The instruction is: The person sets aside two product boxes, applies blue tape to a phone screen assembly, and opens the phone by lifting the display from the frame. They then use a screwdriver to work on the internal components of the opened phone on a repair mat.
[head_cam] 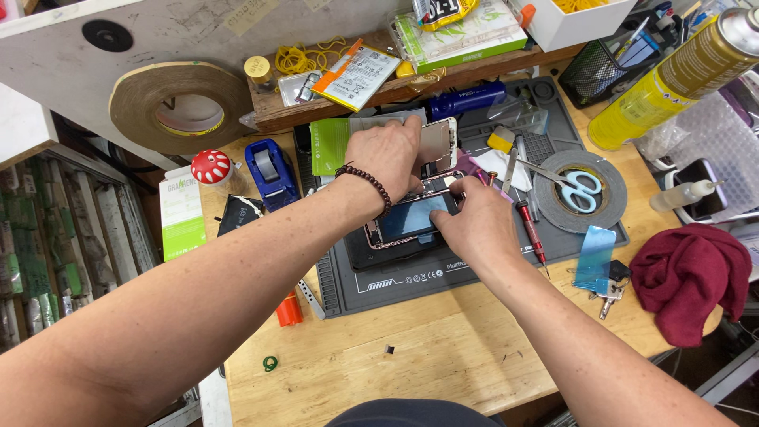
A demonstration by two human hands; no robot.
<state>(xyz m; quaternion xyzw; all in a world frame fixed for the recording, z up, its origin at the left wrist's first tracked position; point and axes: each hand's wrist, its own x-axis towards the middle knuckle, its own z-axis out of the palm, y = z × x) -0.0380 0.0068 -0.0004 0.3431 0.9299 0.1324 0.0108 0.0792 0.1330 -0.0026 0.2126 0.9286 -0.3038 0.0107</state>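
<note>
Seen from above, a wooden tabletop (427,356) fills the view, its near half mostly bare apart from a small green ring (270,364) and a tiny dark chip, its far half crowded. A grey repair mat (411,281) lies across the middle of the tabletop, its near edge running parallel to the table's front edge.

On the mat's centre sits an opened smartphone (407,217): a dark, glossy screen panel in a rose-gold frame, lying flat, with a pale, silvery back part tilted up behind it at the far side. Both forearms reach in from the near edge and cross toward it. The left hand (387,154), with a dark bead bracelet (365,183) at the wrist, is cupped palm-down over the raised far part, fingers curled round its top edge. The right hand (474,221) presses down on the phone's right edge, fingers bent and pinching at the frame; the fingertips are partly hidden.

Just right of the phone lie a red-handled screwdriver (531,229) and a grey tape roll (581,192) with blue-handled scissors (575,188) inside its ring, leaving little free room on that side. A dark red cloth (692,277) is heaped near the tabletop's right edge. To the left, a blue tape dispenser (270,170) and a red-and-white mushroom-shaped object (211,167) stand off the mat. A large tape roll (178,107) leans at far left, and a yellow spray can (680,75) lies tilted at far right.
</note>
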